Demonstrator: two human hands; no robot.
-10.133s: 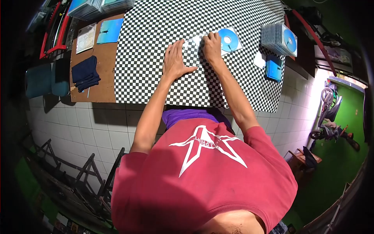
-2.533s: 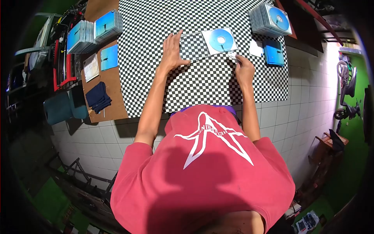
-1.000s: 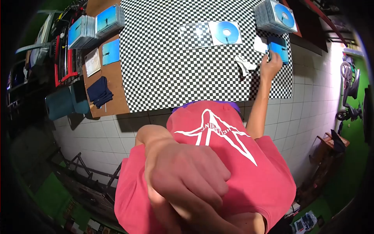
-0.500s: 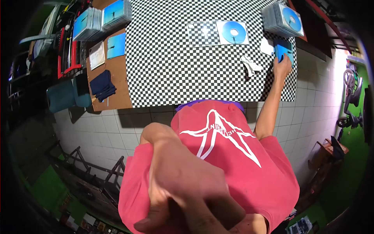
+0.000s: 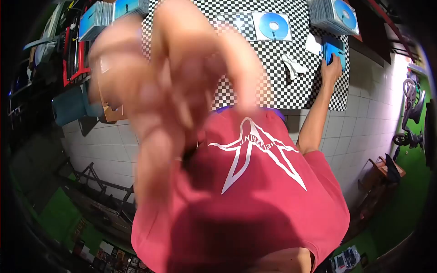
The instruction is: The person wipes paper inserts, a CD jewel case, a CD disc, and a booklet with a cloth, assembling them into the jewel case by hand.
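My left hand [image 5: 177, 68] is raised close to the camera, large and smeared by motion; whether it holds anything cannot be made out. At the table's right side my right hand [image 5: 331, 69] has its fingers closed at the near edge of a blue booklet on a small stack [image 5: 333, 47]. A blue disc [image 5: 274, 26] sits in the right half of an opened case, whose clear half [image 5: 230, 25] lies to its left, partly behind my left hand. A crumpled white cloth or wrapper [image 5: 293, 68] lies below the disc.
Stacked disc cases [image 5: 332, 16] stand at the back right, with a white paper [image 5: 313, 44] in front. More blue-covered cases [image 5: 96, 20] are stacked at the back left. A chair [image 5: 70, 107] is beside the table. The checkered cover [image 5: 273, 91] ends at the front edge.
My right hand has gone from the opened case to the blue booklets, leaving the white crumpled thing on the table. My left hand left the case and rose, now sweeping up across the view.
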